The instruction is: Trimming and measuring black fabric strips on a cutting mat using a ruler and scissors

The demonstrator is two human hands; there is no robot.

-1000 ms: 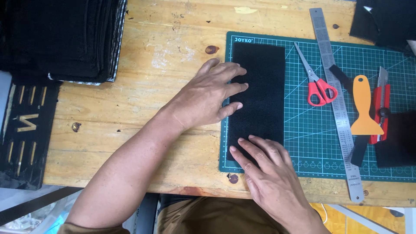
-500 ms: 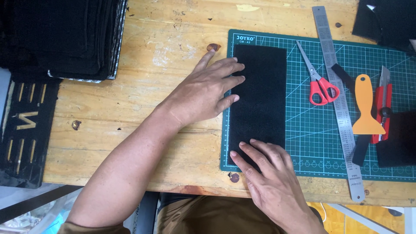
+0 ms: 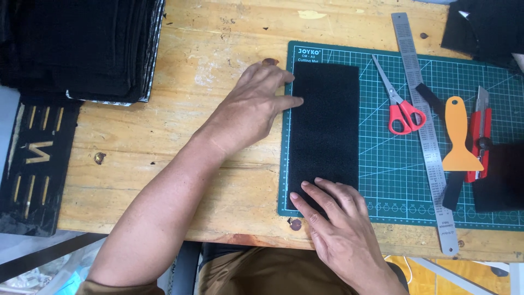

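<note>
A black rectangular fabric piece [image 3: 326, 123] lies lengthwise on the left part of a green cutting mat [image 3: 464, 213]. My left hand [image 3: 250, 109] rests flat on the wooden table, its fingertips touching the fabric's left edge near the top. My right hand [image 3: 339, 225] lies flat with spread fingers pressing the fabric's near end. Neither hand holds anything.
Red-handled scissors [image 3: 401, 109], a steel ruler [image 3: 426, 131], an orange scraper [image 3: 459, 136] and a red utility knife [image 3: 480, 136] lie on the mat's right side. A stack of black fabric [image 3: 76, 46] sits at the far left, more black pieces at right.
My left hand has slid left off the fabric until only its fingertips reach the edge. My right hand stays on the near end.
</note>
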